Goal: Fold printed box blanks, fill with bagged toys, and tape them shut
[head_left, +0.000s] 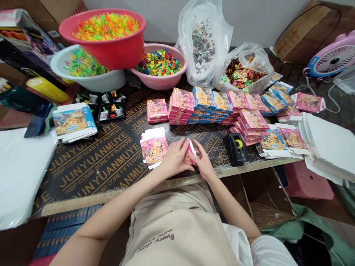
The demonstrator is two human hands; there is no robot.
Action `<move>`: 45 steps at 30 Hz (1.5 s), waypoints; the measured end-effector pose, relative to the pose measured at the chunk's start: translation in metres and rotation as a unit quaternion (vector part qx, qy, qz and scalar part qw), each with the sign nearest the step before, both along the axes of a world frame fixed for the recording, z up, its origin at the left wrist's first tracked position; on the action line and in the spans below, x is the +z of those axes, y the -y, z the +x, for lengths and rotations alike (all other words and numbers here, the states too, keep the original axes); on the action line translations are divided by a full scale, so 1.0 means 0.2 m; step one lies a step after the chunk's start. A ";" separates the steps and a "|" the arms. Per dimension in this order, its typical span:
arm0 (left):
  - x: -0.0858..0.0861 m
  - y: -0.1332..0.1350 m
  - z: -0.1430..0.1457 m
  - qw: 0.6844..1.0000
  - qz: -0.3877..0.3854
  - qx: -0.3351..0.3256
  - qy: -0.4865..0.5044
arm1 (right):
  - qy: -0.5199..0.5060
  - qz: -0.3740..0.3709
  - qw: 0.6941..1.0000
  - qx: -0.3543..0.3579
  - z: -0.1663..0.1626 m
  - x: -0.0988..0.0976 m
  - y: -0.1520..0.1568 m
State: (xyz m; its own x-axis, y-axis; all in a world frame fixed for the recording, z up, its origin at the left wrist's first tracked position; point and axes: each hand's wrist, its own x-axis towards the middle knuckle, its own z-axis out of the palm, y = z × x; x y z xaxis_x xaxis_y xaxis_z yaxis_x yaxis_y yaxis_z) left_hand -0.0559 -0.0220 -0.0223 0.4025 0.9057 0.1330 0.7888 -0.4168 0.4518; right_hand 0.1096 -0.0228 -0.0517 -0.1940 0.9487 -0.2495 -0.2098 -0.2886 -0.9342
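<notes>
Between my two hands is a small pink printed carton [190, 150], with a white flap showing at its right end. My left hand [176, 157] lies over the carton's left side, fingers closed against it. From the right, my right hand [203, 160] pinches the carton's end by the white flap. Just left of my left hand is a stack of flat pink cartons [154, 149] with white flaps. A black tape dispenser [234, 149] with a yellow core stands to the right of my right hand.
Behind my hands are stacks of pink boxes [181, 101] and blue boxes [203, 98]. Farther back are a red basin [116, 48], a pink basin [163, 81] and a clear bag [203, 48] of small packets. Flat blue cartons [73, 122] lie left; white sheets [332, 140] overhang the right edge.
</notes>
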 end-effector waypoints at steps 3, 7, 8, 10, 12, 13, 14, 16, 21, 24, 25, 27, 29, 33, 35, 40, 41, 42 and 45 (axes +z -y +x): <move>0.13 -0.27 -0.07 0.996 0.071 0.037 0.035 | 0.059 0.030 0.998 -0.017 0.06 -0.06 -0.03; 0.31 -0.64 -0.12 0.978 0.106 0.178 0.027 | 0.005 -0.036 0.997 -0.074 0.11 -0.14 -0.07; 0.33 -0.70 -0.11 0.976 0.096 0.196 0.018 | -0.015 -0.061 0.995 -0.081 0.11 -0.15 -0.08; 0.34 -0.78 -0.07 0.974 0.072 0.214 -0.005 | -0.042 -0.101 0.990 -0.087 0.11 -0.17 -0.09; 0.32 -0.80 -0.03 0.975 0.052 0.214 -0.026 | -0.046 -0.107 0.989 -0.088 0.11 -0.18 -0.09; 0.30 -0.80 -0.02 0.975 0.045 0.214 -0.032 | -0.042 -0.098 0.991 -0.085 0.11 -0.18 -0.09; 0.28 -0.80 -0.01 0.975 0.042 0.216 -0.035 | -0.034 -0.086 0.992 -0.081 0.10 -0.18 -0.09; 0.26 -0.79 0.00 0.974 0.042 0.222 -0.033 | -0.016 -0.059 0.996 -0.071 0.10 -0.18 -0.09; 0.25 -0.78 -0.01 0.973 0.044 0.228 -0.013 | 0.010 -0.033 0.998 -0.053 0.09 -0.17 -0.10; 0.24 -0.78 -0.02 0.971 0.051 0.234 0.010 | 0.021 -0.027 0.998 -0.049 0.09 -0.16 -0.10; 0.24 -0.79 -0.02 0.970 0.058 0.234 0.021 | 0.023 -0.026 0.998 -0.049 0.10 -0.16 -0.10; 0.22 -0.79 -0.04 0.971 0.069 0.226 0.037 | 0.023 -0.022 0.998 -0.048 0.10 -0.17 -0.10; 0.19 -0.79 -0.07 0.972 0.079 0.214 0.052 | 0.025 -0.015 0.998 -0.048 0.10 -0.17 -0.10; 0.14 -0.76 -0.13 0.965 0.106 0.215 0.105 | 0.024 -0.008 0.999 -0.044 0.10 -0.17 -0.10; 0.12 -0.75 -0.18 0.954 0.123 0.242 0.130 | 0.020 -0.008 0.999 -0.043 0.10 -0.17 -0.10; 0.05 -0.78 -0.44 0.897 0.216 0.344 0.171 | 0.015 -0.013 0.999 -0.044 0.10 -0.17 -0.10; 0.02 -0.79 -0.51 0.888 0.223 0.360 0.180 | 0.014 -0.013 0.999 -0.044 0.10 -0.17 -0.10; 0.00 -0.80 -0.58 0.882 0.221 0.373 0.186 | 0.014 -0.014 0.999 -0.044 0.10 -0.17 -0.10; -0.08 -0.78 -0.74 0.919 0.173 0.331 0.129 | 0.008 -0.023 0.999 -0.042 0.10 -0.19 -0.11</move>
